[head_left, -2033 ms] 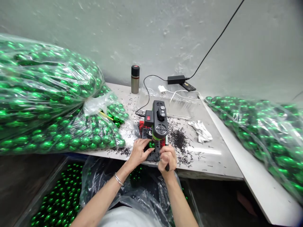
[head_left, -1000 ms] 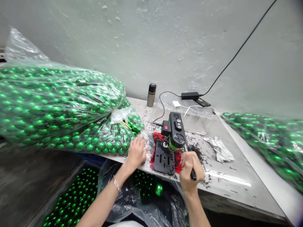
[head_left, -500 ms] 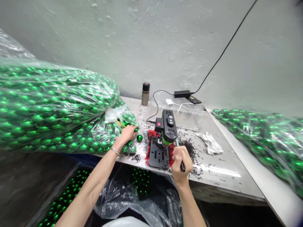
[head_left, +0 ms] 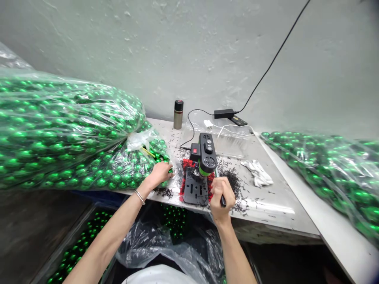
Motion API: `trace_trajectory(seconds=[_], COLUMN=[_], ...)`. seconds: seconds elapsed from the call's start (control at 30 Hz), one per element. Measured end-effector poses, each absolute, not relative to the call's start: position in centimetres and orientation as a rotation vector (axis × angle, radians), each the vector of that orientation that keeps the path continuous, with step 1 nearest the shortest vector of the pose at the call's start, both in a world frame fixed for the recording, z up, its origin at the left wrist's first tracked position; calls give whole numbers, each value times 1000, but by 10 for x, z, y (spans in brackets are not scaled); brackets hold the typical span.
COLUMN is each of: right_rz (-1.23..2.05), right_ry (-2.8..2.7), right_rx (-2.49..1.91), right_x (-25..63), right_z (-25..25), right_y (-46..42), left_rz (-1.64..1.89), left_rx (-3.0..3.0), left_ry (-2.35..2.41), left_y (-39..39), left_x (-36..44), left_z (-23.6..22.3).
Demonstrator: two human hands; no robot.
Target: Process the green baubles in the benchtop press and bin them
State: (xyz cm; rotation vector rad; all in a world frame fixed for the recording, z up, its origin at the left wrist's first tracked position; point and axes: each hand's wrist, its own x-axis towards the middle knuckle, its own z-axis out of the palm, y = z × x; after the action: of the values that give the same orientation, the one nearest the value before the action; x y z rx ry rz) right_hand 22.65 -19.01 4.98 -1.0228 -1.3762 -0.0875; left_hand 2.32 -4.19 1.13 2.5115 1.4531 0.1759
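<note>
My left hand [head_left: 160, 173] is closed at the mouth of a clear bag [head_left: 118, 169] full of shiny green balls. Its fingertips pinch a green ball [head_left: 171, 170], partly hidden by the fingers. My right hand [head_left: 222, 193] makes a fist around a slim tool with a black handle [head_left: 223, 202]; its thin upper end shows above the fist, the kind unclear. Between the hands stands a small black-and-green electric machine [head_left: 207, 152] on a slotted black base plate [head_left: 196, 191]. Red material [head_left: 182, 185] lies under the plate.
Black scraps [head_left: 232, 179] litter the table around the machine. Behind stand a flask [head_left: 178, 114], a power adapter [head_left: 224, 113] and a clear plastic tray [head_left: 233, 146]. White gloves [head_left: 258, 172] lie right. Another bag of green balls [head_left: 328, 173] lines the right side; more balls [head_left: 174, 221] sit below the table.
The green ball that lay apart beside my left hand is now at its fingertips. My right hand keeps its grip on the tool. The whole view has shifted slightly.
</note>
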Motion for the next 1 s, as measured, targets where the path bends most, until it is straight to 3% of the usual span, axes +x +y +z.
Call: trace_trajectory(seconds=[0.2, 0.37, 0.57, 0.7, 1.0], right_rz=[-92, -96, -92, -91, -90], right_ry=[-1376, -1366, -1392, -1408, -1392], right_rx=[-1009, -1026, -1017, -1023, -1028], right_x=[227, 227, 228, 230, 231], right_z=[45, 43, 49, 59, 65], right_y=[-189, -189, -189, -188, -185], left_rz=[320, 826, 900, 852, 873], left_rx=[2365, 1446, 829, 967, 1891], left_ry=[1349, 949, 735, 832, 1053], left_y=[-50, -65, -93, -103, -118], left_x=[22, 36, 49, 60, 95], left_z=[2, 0, -2, -17, -44])
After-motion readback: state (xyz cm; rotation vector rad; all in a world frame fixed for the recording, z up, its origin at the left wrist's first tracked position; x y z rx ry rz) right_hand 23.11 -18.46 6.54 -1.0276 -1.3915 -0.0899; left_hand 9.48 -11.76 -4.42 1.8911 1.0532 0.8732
